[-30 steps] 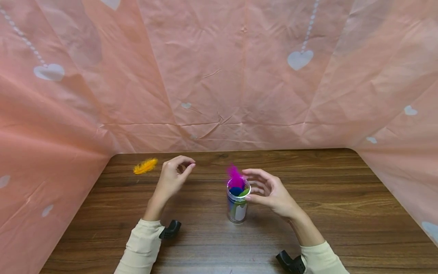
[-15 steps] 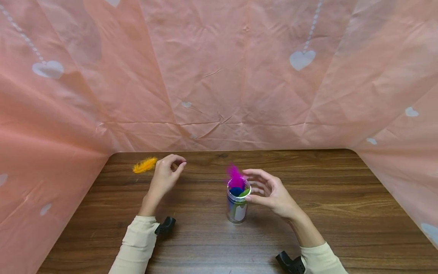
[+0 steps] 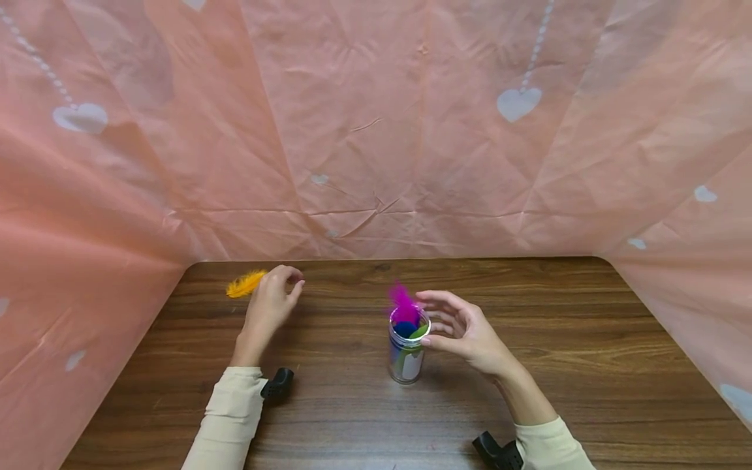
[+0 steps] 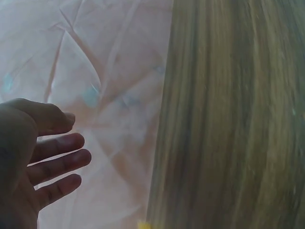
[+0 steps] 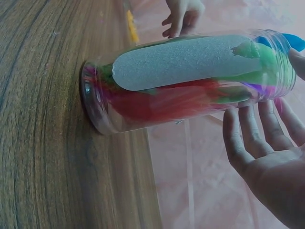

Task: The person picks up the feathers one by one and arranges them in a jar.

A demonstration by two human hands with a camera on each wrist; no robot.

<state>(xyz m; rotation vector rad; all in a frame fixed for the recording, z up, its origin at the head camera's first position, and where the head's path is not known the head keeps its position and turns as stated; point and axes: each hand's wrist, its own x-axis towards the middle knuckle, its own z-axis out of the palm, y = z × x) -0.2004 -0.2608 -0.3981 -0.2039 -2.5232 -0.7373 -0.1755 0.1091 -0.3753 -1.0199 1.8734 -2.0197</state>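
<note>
A clear glass jar stands upright on the wooden table, filled with coloured feathers. A magenta feather sticks up out of its mouth, with blue and green ones beside it. My right hand holds the jar near its rim, thumb on one side and fingers on the other. In the right wrist view, the jar's white label and red feathers show through the glass. My left hand is over the table's far left, holding nothing, its fingers loosely bent. Just left of it lies a yellow-orange feather, partly hidden behind the hand.
The wooden table ends at a far edge against a pink curtain printed with hearts, which also closes off both sides. Black wrist cameras sit on both forearms.
My left hand has moved left, from between the jar and the yellow-orange feather to right beside that feather. The right hand and the jar have stayed in place.
</note>
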